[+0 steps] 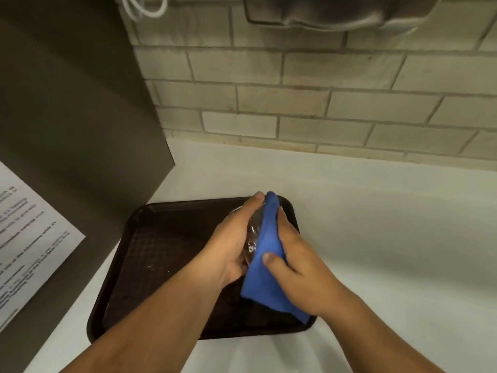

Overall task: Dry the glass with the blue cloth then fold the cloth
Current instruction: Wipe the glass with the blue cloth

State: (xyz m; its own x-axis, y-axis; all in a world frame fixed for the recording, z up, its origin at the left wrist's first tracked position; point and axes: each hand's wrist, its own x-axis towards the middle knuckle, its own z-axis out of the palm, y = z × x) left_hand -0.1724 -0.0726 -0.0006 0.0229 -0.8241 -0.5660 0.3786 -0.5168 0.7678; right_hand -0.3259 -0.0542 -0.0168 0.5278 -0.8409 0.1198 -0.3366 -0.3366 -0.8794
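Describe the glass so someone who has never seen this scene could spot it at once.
Start at the dark brown tray on the white counter. Above its right half, two hands meet. The glass is the clear, glinting object between the left hand and the blue cloth that the right hand presses on it: the only see-through thing there.

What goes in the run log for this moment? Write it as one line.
phase: drying | left hand: holds glass | right hand: presses blue cloth on glass | over: dark tray | fold: not yet done
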